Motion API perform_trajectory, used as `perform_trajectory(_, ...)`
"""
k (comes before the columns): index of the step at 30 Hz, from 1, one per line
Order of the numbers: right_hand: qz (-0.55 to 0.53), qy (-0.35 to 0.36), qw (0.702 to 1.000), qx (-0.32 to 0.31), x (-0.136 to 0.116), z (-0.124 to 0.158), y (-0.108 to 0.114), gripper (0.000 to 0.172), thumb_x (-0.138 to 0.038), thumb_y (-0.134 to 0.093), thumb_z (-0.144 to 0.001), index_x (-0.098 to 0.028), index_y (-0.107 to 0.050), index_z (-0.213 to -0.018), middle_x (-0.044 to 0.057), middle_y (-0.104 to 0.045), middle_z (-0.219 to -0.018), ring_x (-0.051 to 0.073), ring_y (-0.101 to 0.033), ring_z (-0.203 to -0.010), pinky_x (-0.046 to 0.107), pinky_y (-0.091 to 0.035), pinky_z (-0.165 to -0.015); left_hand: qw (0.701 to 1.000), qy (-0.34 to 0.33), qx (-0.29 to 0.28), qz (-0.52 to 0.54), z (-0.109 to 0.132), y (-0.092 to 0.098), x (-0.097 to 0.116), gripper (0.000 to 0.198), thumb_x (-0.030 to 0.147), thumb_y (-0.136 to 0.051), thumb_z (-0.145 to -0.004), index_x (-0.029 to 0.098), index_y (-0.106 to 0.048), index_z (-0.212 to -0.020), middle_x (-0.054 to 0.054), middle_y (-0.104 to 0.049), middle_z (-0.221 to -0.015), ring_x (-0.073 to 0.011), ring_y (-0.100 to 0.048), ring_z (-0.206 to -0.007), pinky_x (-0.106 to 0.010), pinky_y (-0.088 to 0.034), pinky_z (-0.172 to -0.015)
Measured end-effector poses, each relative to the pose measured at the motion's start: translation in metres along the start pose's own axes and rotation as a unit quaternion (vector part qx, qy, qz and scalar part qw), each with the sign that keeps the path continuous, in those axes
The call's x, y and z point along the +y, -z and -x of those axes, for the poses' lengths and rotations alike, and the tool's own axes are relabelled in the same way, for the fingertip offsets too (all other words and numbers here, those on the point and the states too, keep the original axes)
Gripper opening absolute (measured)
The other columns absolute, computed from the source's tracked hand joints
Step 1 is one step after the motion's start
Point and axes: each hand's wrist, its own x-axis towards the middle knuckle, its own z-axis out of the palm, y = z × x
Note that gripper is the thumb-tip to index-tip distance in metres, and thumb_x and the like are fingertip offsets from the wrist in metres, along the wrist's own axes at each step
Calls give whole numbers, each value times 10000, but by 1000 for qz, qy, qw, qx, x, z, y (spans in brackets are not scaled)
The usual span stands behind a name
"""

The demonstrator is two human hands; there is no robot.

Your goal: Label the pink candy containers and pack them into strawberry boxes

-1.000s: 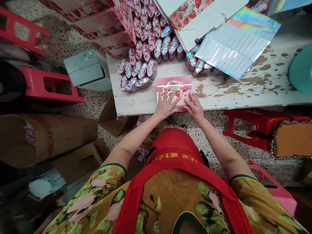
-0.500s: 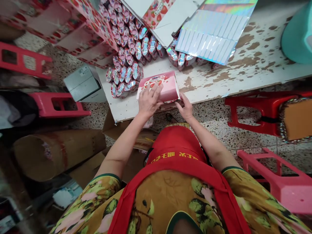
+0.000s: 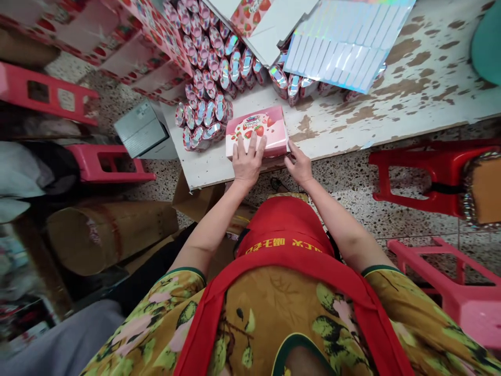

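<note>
Far left: grey cloth (image 3: 78, 337), absent half a second ago, fills the lower corner; whose, cannot tell. Pink plastic stool (image 3: 111, 163), smooth, slotted; grey box (image 3: 140, 125), square-edged. Stacked strawberry-print cartons (image 3: 156, 78), flat glossy panels. Shiny packets (image 3: 210, 111) with oval tops stand in rows on the white table (image 3: 205, 172).

Middle: left hand (image 3: 247, 166) palm down, fingers laid straight on the carton's front face, nothing clasped. Pink strawberry-print carton (image 3: 256, 121) lies near the table's near edge, just right of the packets. Looked flat one second ago; now shows depth, smooth sheen. Judged: shaping the board is under way, attention on its right end.

Right hand (image 3: 299, 163) has moved from the face to that end; thumb and finger narrowly apart, cannot tell if they pinch the board.

Farther right: holographic sheet (image 3: 338, 49), mirror-bright, rows of narrow pale rectangles. Edge: teal container (image 3: 487, 49), rounded, cropped
</note>
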Motion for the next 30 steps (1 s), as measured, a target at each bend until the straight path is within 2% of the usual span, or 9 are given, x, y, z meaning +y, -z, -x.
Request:
perform_trajectory(4, -1, 3, 1000, -19, 1, -1, 0, 711, -199, -534, -915, -275, -381, -1605, 31, -564, -1532, 250, -613, -1323, 445, -551, -1117, 1000, -3, -3, 27, 2, -1, -9, 622, 247, -519, -936, 255, -474, -1557, -85, -343, -1667, -370, -117, -1607, -720, -83, -1257)
perform_trajectory(10, 6, -6, 999, -32, -4, -5, 3, 750, -196, -524, -897, -252, -347, -1624, 51, -591, -1502, 273, -612, -1323, 472, -540, -1127, 993, -10, 52, 107, 2, -21, -15, 591, 354, -523, -948, 242, -522, -1528, -111, -391, -1642, -384, -103, -1602, -708, -27, -1266)
perform_trajectory(14, 12, -10, 999, -46, -7, -6, 4, 782, -191, -511, -892, -228, -297, -1643, 69, -583, -1509, 285, -614, -1316, 479, -520, -1144, 992, 3, 67, 110, 0, -35, -10, 651, 419, -570, -927, 250, -487, -1550, -108, -332, -1673, -384, -69, -1606, -699, -74, -1267)
perform_trajectory(19, 22, 1, 999, -41, -4, -7, 0, 776, -204, -502, -907, -243, -280, -1649, 58, -585, -1507, 279, -614, -1311, 465, -521, -1141, 991, 64, 41, 107, -7, -56, 9, 675, 447, -576, -931, 229, -468, -1560, -132, -275, -1697, -422, -22, -1604, -726, -166, -1217)
perform_trajectory(21, 20, 3, 999, -30, -3, -7, -2, 763, -212, -495, -915, -248, -284, -1647, 58, -613, -1475, 275, -615, -1310, 462, -535, -1126, 989, 73, 32, 121, -11, -58, 14, 677, 490, -564, -944, 220, -465, -1557, -136, -287, -1696, -421, -25, -1607, -708, -212, -1199)
perform_trajectory(24, 21, -1, 999, -31, -3, -8, -1, 745, -212, -484, -922, -246, -299, -1643, 69, -636, -1442, 283, -619, -1305, 474, -535, -1122, 989, 58, 30, 134, -7, -44, 4, 674, 577, -542, -958, 212, -496, -1523, -126, -373, -1663, -391, -138, -1597, -644, -216, -1222)
perform_trajectory(26, 19, -7, 999, -37, -5, -8, 0, 744, -210, -482, -921, -242, -303, -1643, 78, -645, -1428, 294, -625, -1294, 486, -529, -1126, 984, 78, 73, 143, 5, -29, -16, 656, 593, -563, -946, 207, -529, -1475, -131, -450, -1613, -360, -266, -1554, -590, -227, -1239)
perform_trajectory(28, 12, -8, 999, -35, -7, -8, 2, 746, -211, -484, -918, -234, -305, -1642, 82, -664, -1400, 297, -635, -1278, 488, -529, -1127, 962, 146, 152, 173, 20, -19, -40, 580, 553, -639, -903, 199, -590, -1359, -151, -570, -1479, -328, -440, -1436, -533, -340, -1187)
perform_trajectory(30, 5, -7, 1000, -29, -9, -8, 3, 743, -214, -483, -917, -234, -313, -1640, 81, -680, -1376, 293, -648, -1255, 489, -535, -1120, 926, 223, 186, 240, 32, -19, -61, 436, 475, -744, -816, 183, -650, -1125, -129, -694, -1177, -274, -618, -1167, -431, -497, -1001)
